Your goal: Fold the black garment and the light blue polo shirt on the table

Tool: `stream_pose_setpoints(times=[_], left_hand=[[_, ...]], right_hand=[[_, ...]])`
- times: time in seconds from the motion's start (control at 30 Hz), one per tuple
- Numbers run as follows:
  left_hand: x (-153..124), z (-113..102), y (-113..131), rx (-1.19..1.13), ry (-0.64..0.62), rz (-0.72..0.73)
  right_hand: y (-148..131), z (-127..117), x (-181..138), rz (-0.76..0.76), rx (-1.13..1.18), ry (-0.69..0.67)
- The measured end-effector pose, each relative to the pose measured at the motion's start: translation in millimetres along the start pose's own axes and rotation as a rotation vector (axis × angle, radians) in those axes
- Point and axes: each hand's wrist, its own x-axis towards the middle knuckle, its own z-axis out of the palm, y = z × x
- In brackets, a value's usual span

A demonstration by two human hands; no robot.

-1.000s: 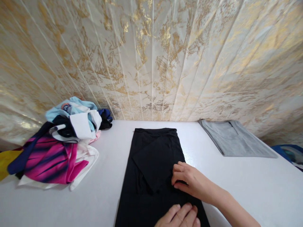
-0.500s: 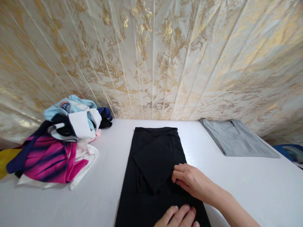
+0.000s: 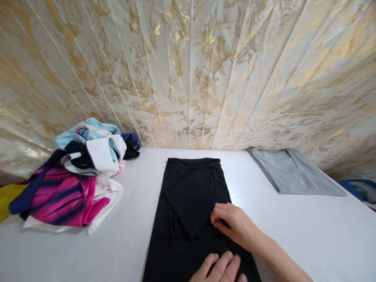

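The fingers point(image 3: 219, 211) of your right hand point(image 3: 237, 226) are curled in close together. Their tips rest on the lower right edge of the folded-over flap point(image 3: 190, 197) of the black garment point(image 3: 176, 250). From this angle I cannot tell whether they nip the cloth or only press on it. The fingers point(image 3: 225, 261) of your left hand point(image 3: 219, 271) lie flat and slightly spread on the near end of the same garment, palm down. The bottom edge of the view cuts off part of that hand, and your two hands are near each other but not touching.

The black garment lies flat in a long strip down the middle of the white table point(image 3: 135, 219). Its far hem is close to the wall point(image 3: 188, 78), which is covered in white panels veined with gold. No label or print shows on the garment.

To your left, well apart from it, sits a loose pile of clothes point(image 3: 73, 176). A pink and navy streaked piece point(image 3: 58, 199) lies lowest, and a light-blue top point(image 3: 96, 129) is at the back. That top carries a round badge point(image 3: 82, 131) whose lettering is too small to read. To your right a grey T-shirt point(image 3: 293, 174) lies folded flat near the wall. Past it, a blue item point(image 3: 360, 190) shows at the frame's edge.
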Motion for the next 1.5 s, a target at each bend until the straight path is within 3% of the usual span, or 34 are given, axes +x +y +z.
stream_pose_setpoints(times=[0.33,0.57,0.8,0.93,1.03,1.23,1.37,1.5], left_hand=[[12,-20,-30,0.001,-0.169,-0.074],[9,-17,-29,-0.014,-0.243,-0.040],[0,-9,-22,0.013,-0.270,0.015],[2,-24,-29,0.001,-0.228,0.017],[2,-51,-47,-0.070,-0.194,-0.087],[-8,-96,-90,-0.283,-0.259,-0.577],[-18,-92,-101,-0.272,-0.257,-0.647],[-29,-80,-102,-0.214,-0.300,-0.628]], right_hand=[[3,9,1,0.179,0.121,0.081],[22,-1,1,0.033,0.176,0.164],[16,4,-4,0.022,0.058,0.237],[8,5,-6,0.028,0.003,0.255],[-6,-2,-6,0.023,0.027,0.272],[-55,1,24,-0.104,0.069,0.122],[-76,20,56,-0.067,-0.033,0.091],[-77,40,71,0.048,-0.123,0.111]])
